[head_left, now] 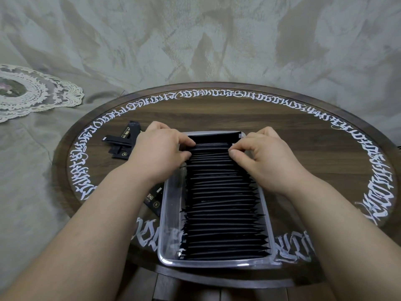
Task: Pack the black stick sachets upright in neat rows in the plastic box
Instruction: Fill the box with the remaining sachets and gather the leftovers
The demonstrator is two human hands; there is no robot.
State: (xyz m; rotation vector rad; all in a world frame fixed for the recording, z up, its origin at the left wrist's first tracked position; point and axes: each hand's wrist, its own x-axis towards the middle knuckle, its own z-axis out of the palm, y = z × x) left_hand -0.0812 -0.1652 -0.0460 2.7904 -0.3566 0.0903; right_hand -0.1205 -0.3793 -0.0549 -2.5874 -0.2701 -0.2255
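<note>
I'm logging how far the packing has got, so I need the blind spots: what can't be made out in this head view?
- Loose black stick sachets on the round wooden table: count unclear, the left hand and forearm cover some.
- Row of black sachets in the clear plastic box: far end hidden by both hands, right hand too.
- Sachet print: too small to read.
- White lace doily: cut by the left edge.

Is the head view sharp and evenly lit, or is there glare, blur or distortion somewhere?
Head view: soft even light with weak shadows; wide-angle bending curves the round table rim; faint glare on the plastic box wall; the packed black sachets merge into dark edges; both hands look sharp.
</note>
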